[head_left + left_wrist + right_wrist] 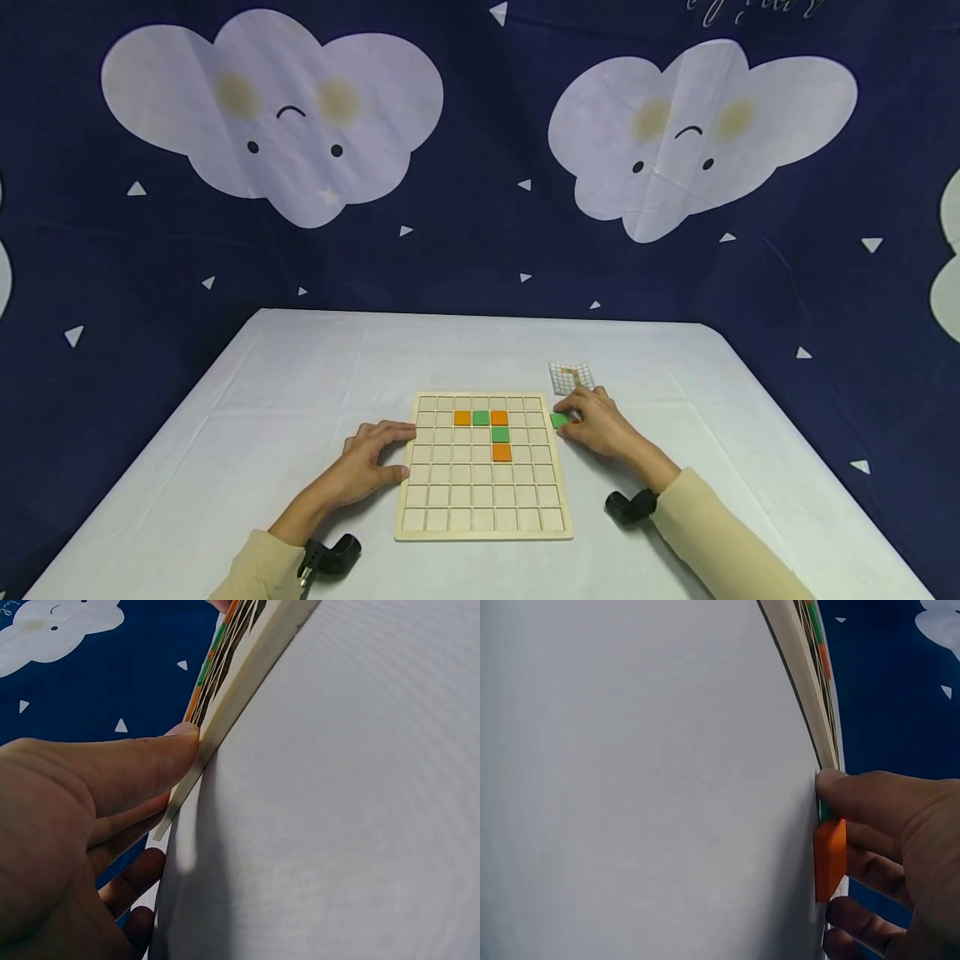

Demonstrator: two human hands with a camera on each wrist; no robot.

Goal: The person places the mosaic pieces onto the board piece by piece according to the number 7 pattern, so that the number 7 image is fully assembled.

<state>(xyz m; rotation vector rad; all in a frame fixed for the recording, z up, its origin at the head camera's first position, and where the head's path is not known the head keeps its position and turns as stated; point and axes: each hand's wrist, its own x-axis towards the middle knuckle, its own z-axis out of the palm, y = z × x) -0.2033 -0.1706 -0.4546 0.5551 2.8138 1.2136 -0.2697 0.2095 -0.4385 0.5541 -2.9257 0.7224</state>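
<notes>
A wooden grid board (pixel 480 521) lies on the white table, with orange tiles (pixel 502 452) and green tiles (pixel 500 434) in some of its upper squares. My left hand (pixel 367 462) rests at the board's left edge, thumb and fingertips against the rim, fingers fairly straight. Just off the board's right edge, my right hand (pixel 603 425) pinches a green tile (pixel 558 419). The right wrist view shows an orange tile (pixel 830 859) beside that green one, under the fingers; whether it is held too I cannot tell.
Beyond the right hand lies a small card (pixel 570 377) printed with a grid and coloured squares, partly covered by the fingers. A dark blue cloth (pixel 480 275) with clouds hangs behind the table's far edge. Each wrist wears a black camera (pixel 632 507).
</notes>
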